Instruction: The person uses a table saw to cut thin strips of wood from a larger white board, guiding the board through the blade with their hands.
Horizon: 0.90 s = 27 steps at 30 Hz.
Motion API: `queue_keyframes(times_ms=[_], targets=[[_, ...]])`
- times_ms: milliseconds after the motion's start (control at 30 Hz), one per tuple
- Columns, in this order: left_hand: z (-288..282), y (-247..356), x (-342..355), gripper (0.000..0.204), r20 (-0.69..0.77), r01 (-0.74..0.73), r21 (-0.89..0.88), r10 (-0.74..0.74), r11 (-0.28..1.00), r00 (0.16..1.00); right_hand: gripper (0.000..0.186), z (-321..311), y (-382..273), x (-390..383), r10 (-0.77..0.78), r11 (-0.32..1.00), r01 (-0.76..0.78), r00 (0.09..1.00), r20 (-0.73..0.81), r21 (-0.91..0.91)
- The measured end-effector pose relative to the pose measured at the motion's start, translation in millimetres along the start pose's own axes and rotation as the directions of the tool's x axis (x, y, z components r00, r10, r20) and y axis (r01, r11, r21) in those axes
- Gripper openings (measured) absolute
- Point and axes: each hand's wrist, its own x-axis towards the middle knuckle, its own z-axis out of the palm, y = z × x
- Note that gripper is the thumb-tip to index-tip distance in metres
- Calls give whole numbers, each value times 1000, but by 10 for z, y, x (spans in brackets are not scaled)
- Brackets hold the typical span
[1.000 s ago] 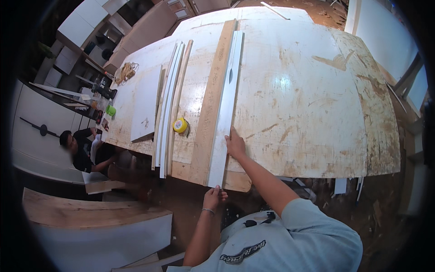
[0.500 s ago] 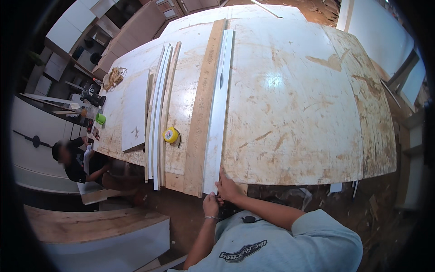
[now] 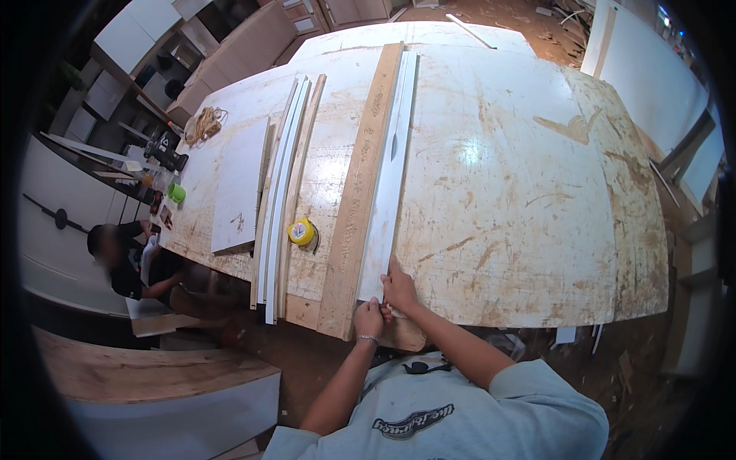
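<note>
A long white strip lies along the right side of a wooden plank on the worktable. My left hand is closed on the strip's near end, at the table's front edge. My right hand grips the strip's right edge just beyond it, index finger along the side. A yellow tape measure rests left of the plank, beside several narrow white and wooden strips. A pale board lies farther left.
At the table's left edge are coiled cord, a black power tool and a green cup. A person sits low beside that edge. A wood-topped box stands lower left; a white panel stands upper right.
My right hand came back toward the near end beside my left. Since half a second ago, both hands and the white strip have moved slightly away from me along the plank.
</note>
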Motion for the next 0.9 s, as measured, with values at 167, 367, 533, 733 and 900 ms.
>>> queue_keyframes(times_ms=[167, 367, 533, 733, 900], targets=[[158, 231, 138, 41, 23, -14, 9, 13, 1000, 1000, 67, 5, 124, 281, -44, 997, 36, 992, -121, -66], [239, 307, 383, 42, 71, -37, -44, 40, 998, 997, 66, -79, 14, 514, -45, 996, 33, 989, -144, -83], [342, 408, 593, 43, 71, -61, -48, 64, 997, 995, 60, -165, -108, 704, -10, 992, -9, 988, -154, -123], [445, 444, 799, 41, 100, -85, 1, 85, 996, 991, 48, -175, -84, 766, -78, 988, 31, 945, -318, -151], [344, 328, 913, 40, 121, -235, 101, 223, 967, 967, 34, -123, 49, 256, -194, 974, 154, 945, -264, -163]])
